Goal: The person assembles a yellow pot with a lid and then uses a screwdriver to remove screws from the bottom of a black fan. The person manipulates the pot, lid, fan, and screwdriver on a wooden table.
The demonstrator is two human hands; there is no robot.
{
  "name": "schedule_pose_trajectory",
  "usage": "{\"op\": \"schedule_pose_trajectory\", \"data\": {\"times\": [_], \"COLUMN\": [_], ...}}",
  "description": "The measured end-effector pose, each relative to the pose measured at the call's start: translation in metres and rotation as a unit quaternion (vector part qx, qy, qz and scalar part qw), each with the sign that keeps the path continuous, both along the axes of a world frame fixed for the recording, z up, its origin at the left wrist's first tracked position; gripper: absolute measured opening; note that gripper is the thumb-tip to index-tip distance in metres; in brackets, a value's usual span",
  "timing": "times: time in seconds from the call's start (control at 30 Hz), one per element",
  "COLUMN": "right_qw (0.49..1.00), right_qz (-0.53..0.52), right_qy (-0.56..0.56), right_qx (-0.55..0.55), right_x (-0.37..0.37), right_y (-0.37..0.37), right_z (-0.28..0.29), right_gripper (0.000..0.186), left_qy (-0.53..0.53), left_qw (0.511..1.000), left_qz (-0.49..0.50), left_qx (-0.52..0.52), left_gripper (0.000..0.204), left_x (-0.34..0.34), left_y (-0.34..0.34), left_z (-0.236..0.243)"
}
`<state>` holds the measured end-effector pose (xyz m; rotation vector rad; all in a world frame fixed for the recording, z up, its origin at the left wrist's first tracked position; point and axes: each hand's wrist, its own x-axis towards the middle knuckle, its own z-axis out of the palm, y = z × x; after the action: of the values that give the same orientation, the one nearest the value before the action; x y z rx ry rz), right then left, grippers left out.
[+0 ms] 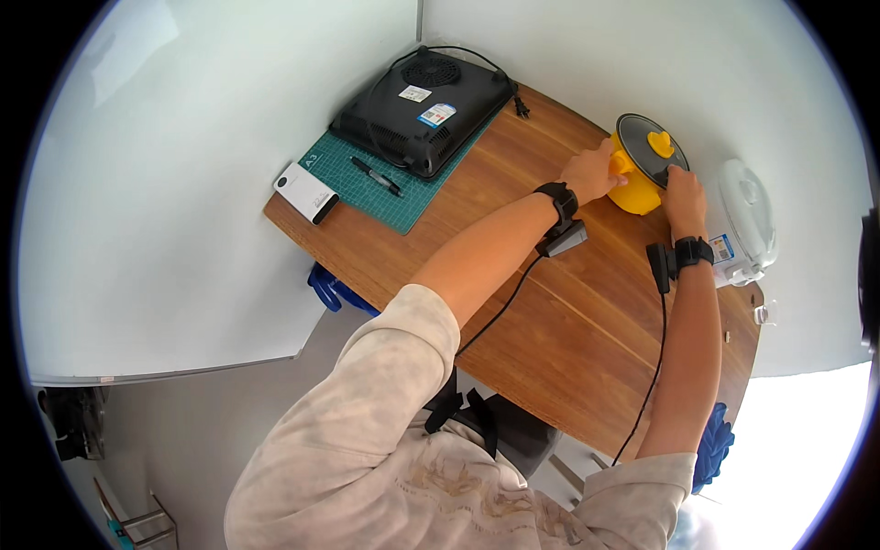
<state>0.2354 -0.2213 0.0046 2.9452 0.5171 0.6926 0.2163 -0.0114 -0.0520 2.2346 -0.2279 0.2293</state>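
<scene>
A yellow pot with a dark-rimmed glass lid stands at the far right of the table, close to the wall. The lid carries a yellow knob. My left hand is closed around the handle on the pot's left side. On the opposite side, my right hand has its fingers closed at the pot's rim and side; the part they grip is mostly hidden behind the hand. A black wrist strap with a small cabled device sits on each of my wrists.
A white, clear-lidded appliance stands right of my right hand. At the far left, a black induction cooker, underside up with its cord, lies on a green cutting mat. Also there are a pen and a white power bank.
</scene>
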Motion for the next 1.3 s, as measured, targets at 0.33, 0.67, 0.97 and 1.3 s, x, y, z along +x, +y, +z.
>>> {"op": "schedule_pose_trajectory", "data": {"times": [0.33,0.67,0.97,1.3], "right_qw": [0.997,0.984,0.581,0.497], "right_qz": [-0.051,0.094,0.128,0.083], "right_qy": [0.059,-0.026,0.61,0.606], "right_qx": [-0.024,0.151,0.524,0.615], "right_x": [0.008,-0.019,-0.058,-0.06], "right_y": [0.005,0.097,0.27,0.308], "right_z": [-0.006,-0.032,-0.067,-0.075], "right_gripper": [0.035,0.063,0.069,0.066], "left_qy": [-0.096,0.056,0.205,0.177], "left_qw": [0.992,0.926,0.902,0.908], "left_qz": [0.084,0.328,0.333,0.34], "left_qx": [-0.006,0.18,0.184,0.173], "left_gripper": [0.033,0.051,0.089,0.096], "left_x": [-0.031,-0.083,-0.061,-0.056], "left_y": [0.203,0.443,0.46,0.45], "left_z": [-0.001,0.008,-0.031,-0.03]}}
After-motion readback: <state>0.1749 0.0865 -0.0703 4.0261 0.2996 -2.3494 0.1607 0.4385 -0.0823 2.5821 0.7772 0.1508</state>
